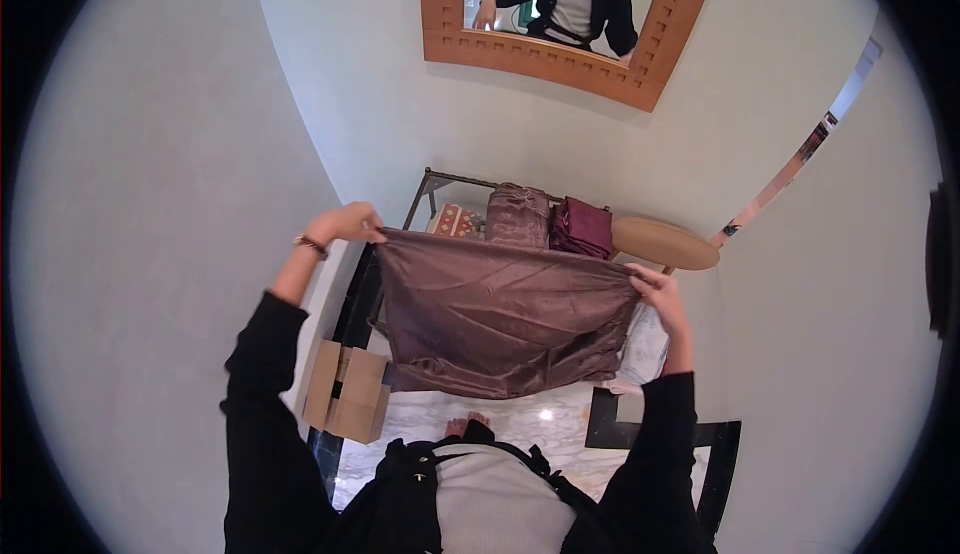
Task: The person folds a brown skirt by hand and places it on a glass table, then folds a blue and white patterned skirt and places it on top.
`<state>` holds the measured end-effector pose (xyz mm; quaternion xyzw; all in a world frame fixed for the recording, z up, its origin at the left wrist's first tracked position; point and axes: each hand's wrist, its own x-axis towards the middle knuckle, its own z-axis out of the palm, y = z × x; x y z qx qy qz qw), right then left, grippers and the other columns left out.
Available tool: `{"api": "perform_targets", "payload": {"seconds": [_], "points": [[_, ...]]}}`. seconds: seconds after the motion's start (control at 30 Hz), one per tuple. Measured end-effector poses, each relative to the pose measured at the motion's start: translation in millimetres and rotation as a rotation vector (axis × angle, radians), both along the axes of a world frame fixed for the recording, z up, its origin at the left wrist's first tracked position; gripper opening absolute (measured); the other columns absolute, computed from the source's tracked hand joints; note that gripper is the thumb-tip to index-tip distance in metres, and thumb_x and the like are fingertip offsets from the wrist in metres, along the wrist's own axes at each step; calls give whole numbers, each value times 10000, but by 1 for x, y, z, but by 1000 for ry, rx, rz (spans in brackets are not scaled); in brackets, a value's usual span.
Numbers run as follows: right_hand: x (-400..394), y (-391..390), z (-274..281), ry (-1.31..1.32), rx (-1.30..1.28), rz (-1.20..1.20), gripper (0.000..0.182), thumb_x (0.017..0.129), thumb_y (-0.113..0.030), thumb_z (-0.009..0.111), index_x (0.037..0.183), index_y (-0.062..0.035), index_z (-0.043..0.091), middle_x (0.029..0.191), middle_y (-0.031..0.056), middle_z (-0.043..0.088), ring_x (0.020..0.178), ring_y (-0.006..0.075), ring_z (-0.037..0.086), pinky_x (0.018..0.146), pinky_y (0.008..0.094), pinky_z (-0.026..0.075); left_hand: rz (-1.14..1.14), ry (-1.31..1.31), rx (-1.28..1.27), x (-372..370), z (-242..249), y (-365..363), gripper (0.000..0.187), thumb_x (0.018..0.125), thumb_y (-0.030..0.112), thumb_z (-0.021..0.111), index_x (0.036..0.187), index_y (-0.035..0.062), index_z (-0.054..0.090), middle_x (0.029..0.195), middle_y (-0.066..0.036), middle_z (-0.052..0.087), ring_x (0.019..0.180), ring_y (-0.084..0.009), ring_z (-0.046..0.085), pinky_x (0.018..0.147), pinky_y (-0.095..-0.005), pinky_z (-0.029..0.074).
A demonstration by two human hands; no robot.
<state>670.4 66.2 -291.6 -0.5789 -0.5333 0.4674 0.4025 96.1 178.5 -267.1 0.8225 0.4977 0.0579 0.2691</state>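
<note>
Left fingers: my left hand (350, 224) had its thumb and fingers closed on the upper left corner of the brown cloth (500, 314), with barely a gap between them.
Right fingers: my right hand (658, 292) pinched the upper right corner between thumb and fingers; I could not tell how the lower fingers curled, as they were too small to read.
Cloth: it hung between my two hands, spread wide, its top edge nearly straight and its face creased.
In the way: the cloth hid much of the metal rack (409, 204) and part of the marble floor (405, 419).
Below left: an open cardboard box (358, 419) stood near the cloth's lower left corner.
Below right: a pale bundle (648, 339) showed just beside the cloth's right edge.
Behind: an orange-and-white patterned item (456, 220), a folded mauve cloth (517, 216) and a folded burgundy cloth (582, 227) sat in a row on the rack.
Right of them: a tan oval top (668, 242).
Farthest: a wood-framed mirror (550, 72) hung on the wall (560, 134).
</note>
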Motion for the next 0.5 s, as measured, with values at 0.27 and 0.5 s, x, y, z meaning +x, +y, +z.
{"api": "perform_targets", "payload": {"seconds": [0.27, 0.5], "points": [[11, 75, -131, 32, 4, -145, 281, 887, -44, 601, 1162, -32, 653, 1016, 22, 660, 870, 88, 589, 737, 209, 464, 334, 87, 134, 46, -133, 87, 249, 714, 272, 752, 880, 90, 719, 854, -151, 679, 849, -321, 650, 758, -418, 519], [9, 93, -153, 32, -1, -278, 298, 864, -25, 620, 1161, -19, 652, 1028, 31, 659, 885, 86, 584, 784, 211, 454, 405, -30, 185, 77, -172, 105, 453, 759, 268, 736, 1144, 55, 630, 1193, -168, 541, 1081, -328, 571, 848, -460, 508]]}}
